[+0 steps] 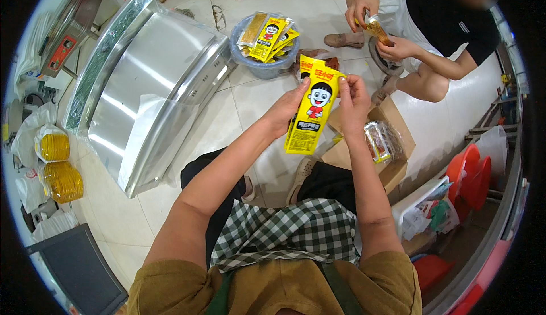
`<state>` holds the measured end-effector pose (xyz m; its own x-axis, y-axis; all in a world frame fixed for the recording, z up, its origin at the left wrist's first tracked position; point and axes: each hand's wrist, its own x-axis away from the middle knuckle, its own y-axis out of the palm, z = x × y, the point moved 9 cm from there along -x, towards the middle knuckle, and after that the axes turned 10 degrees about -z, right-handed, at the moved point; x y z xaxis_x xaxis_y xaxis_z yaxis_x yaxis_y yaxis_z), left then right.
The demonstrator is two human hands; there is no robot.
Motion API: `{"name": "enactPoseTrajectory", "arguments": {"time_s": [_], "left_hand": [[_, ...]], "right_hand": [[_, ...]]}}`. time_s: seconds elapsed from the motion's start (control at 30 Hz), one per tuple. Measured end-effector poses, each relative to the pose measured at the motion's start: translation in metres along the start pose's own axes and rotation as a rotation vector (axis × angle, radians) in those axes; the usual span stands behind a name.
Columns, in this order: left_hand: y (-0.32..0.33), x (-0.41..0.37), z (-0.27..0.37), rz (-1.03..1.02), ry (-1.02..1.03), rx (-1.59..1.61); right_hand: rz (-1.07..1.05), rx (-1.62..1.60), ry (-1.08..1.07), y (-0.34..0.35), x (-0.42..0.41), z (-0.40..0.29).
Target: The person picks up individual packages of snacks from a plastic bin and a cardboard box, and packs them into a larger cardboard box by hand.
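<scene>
My left hand grips a small stack of yellow snack packets, its thumb on their left edge. The front packet bears a cartoon figure and writing. At the packets' upper right corner, my right hand pinches the edge between thumb and fingers. Beyond the hands, a round plastic tub holds more yellow packets, some with a clear side up. Below and right of my right hand is an opened cardboard box with clear-wrapped packets inside.
Opposite at the upper right, a seated person holds a brown-filled packet. A plastic-wrapped stainless steel unit stands at left, near oil bottles and a dark flat panel. Red plastic basins and a white bin stand at right.
</scene>
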<state>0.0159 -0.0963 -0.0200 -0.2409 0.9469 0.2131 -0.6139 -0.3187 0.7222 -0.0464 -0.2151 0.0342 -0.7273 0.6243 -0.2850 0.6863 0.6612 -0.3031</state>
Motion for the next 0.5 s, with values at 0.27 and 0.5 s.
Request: {"name": "enactPoseTrajectory", "arguments": {"time_s": [0.27,0.5], "left_hand": [[-0.032,0.005,0.016,0.185,0.101,-0.088],[-0.02,0.001,0.016,0.135,0.121,-0.152]], "right_hand": [[-0.167,-0.308,0.266,-0.003,-0.006,0.029],[-0.582,-2.046,0.355,0.046,0.011,0.005]]}}
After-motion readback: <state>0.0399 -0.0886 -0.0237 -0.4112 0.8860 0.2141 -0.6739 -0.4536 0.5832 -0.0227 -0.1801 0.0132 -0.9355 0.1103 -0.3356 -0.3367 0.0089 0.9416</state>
